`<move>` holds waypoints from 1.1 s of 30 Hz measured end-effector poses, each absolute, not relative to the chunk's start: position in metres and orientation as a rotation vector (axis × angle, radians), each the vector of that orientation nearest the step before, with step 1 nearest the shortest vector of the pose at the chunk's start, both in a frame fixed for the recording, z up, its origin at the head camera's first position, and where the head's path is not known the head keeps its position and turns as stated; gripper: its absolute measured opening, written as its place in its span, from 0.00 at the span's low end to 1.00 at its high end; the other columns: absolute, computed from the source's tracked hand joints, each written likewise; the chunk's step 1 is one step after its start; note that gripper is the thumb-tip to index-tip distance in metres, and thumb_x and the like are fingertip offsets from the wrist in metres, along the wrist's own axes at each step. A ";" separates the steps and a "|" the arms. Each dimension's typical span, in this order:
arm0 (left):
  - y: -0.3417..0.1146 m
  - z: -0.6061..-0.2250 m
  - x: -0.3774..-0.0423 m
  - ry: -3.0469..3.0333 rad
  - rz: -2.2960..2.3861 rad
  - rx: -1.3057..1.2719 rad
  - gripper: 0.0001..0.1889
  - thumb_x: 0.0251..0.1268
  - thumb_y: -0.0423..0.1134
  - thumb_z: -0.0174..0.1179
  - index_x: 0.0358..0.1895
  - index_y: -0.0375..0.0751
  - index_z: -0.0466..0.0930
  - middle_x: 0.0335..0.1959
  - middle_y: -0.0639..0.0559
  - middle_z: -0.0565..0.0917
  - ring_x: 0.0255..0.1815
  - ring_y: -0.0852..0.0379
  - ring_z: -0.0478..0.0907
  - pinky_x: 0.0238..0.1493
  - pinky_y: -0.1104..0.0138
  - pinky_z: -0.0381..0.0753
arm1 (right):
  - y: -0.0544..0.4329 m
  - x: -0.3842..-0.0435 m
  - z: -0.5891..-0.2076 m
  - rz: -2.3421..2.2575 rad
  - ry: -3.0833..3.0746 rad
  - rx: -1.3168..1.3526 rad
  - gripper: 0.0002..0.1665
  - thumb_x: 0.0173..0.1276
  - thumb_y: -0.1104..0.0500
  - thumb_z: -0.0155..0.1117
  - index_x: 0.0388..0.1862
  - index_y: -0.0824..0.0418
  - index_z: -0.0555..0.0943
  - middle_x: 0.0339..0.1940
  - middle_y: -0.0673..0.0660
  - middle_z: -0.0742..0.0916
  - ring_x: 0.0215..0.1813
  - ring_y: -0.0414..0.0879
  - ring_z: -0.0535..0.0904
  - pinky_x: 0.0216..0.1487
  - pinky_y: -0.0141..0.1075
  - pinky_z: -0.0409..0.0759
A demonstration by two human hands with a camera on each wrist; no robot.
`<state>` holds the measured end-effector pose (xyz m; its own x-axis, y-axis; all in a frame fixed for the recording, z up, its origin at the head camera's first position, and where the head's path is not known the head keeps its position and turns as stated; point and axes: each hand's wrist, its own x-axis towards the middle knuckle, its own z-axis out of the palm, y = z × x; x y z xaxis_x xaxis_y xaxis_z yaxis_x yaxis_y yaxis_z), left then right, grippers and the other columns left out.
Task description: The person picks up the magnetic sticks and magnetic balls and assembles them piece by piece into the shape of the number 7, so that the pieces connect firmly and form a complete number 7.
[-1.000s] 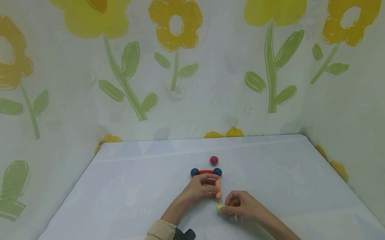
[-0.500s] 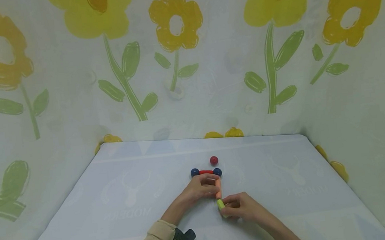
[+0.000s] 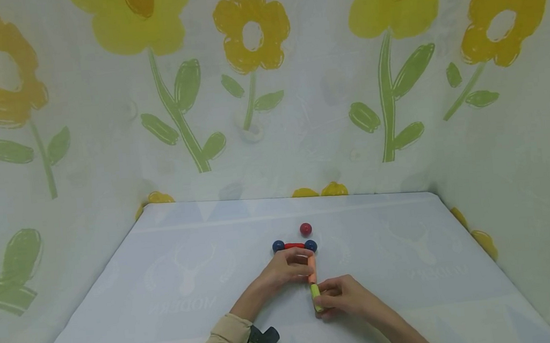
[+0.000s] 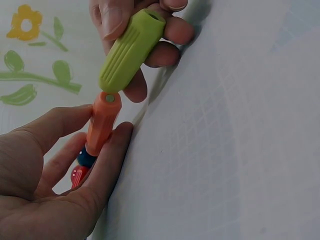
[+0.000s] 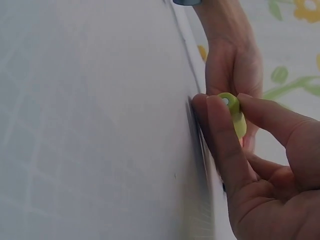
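Observation:
My left hand (image 3: 284, 266) pinches an orange magnetic rod (image 4: 103, 122) between thumb and fingers, close over the table. The rod's far end meets a dark blue ball (image 3: 311, 245). A red rod (image 3: 294, 246) joins that ball to a second blue ball (image 3: 278, 246) on the left. My right hand (image 3: 345, 297) holds a yellow-green magnetic rod (image 4: 131, 52) between thumb and fingertips. In the left wrist view the green rod's lower end is right at the orange rod's near end, at a slight angle to it. A small metal disc shows in the green rod's free end in the right wrist view.
A single red ball (image 3: 306, 229) lies just beyond the blue balls. The white patterned table (image 3: 180, 324) reaches back to a flower-printed cloth (image 3: 309, 109) that hangs behind and at both sides. A dark wrist device (image 3: 265, 338) sits by the left sleeve (image 3: 226, 339).
The green rod, sideways and apart a second ago, has swung round in my right hand to line up with the orange rod's near end. My left hand has stayed in place.

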<state>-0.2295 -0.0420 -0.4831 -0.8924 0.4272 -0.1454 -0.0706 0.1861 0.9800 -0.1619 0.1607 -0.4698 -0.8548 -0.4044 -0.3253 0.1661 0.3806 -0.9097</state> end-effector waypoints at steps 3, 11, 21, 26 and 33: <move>-0.042 -0.483 -0.230 2.084 1.749 0.338 0.21 0.58 0.39 0.70 0.56 0.45 0.81 0.51 0.47 0.84 0.47 0.55 0.83 0.49 0.62 0.85 | 0.160 -0.163 -0.471 -1.491 2.134 -0.173 0.31 0.64 0.52 0.70 0.59 0.71 0.78 0.39 0.59 0.90 0.39 0.51 0.90 0.41 0.37 0.87; -0.043 -0.483 -0.229 2.079 1.750 0.356 0.21 0.58 0.39 0.70 0.57 0.45 0.80 0.52 0.47 0.84 0.48 0.54 0.82 0.50 0.62 0.85 | 0.160 -0.165 -0.474 -1.511 2.117 -0.131 0.32 0.63 0.50 0.70 0.59 0.71 0.78 0.40 0.59 0.90 0.41 0.51 0.90 0.42 0.36 0.86; -0.044 -0.484 -0.229 2.089 1.739 0.368 0.22 0.58 0.40 0.70 0.57 0.46 0.80 0.52 0.47 0.84 0.48 0.55 0.81 0.50 0.62 0.85 | 0.160 -0.165 -0.475 -1.563 2.071 -0.157 0.33 0.64 0.50 0.69 0.60 0.72 0.76 0.41 0.59 0.90 0.41 0.52 0.90 0.43 0.36 0.86; -0.043 -0.484 -0.229 2.097 1.735 0.353 0.21 0.58 0.40 0.70 0.56 0.46 0.81 0.51 0.48 0.84 0.47 0.55 0.82 0.49 0.62 0.85 | 0.159 -0.165 -0.476 -1.580 2.045 -0.171 0.34 0.64 0.50 0.69 0.61 0.72 0.76 0.40 0.60 0.90 0.41 0.52 0.90 0.43 0.37 0.86; -0.043 -0.482 -0.227 2.100 1.734 0.344 0.21 0.58 0.40 0.70 0.56 0.47 0.81 0.52 0.48 0.84 0.48 0.55 0.82 0.49 0.62 0.85 | 0.159 -0.165 -0.474 -1.581 2.038 -0.177 0.35 0.65 0.49 0.68 0.62 0.73 0.74 0.40 0.61 0.90 0.40 0.51 0.89 0.42 0.37 0.87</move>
<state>-0.2271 -0.0428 -0.4820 -0.8920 0.4286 -0.1436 -0.0598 0.2029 0.9774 -0.1646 0.1594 -0.4743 -0.8405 -0.4225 -0.3392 0.2234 0.3001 -0.9274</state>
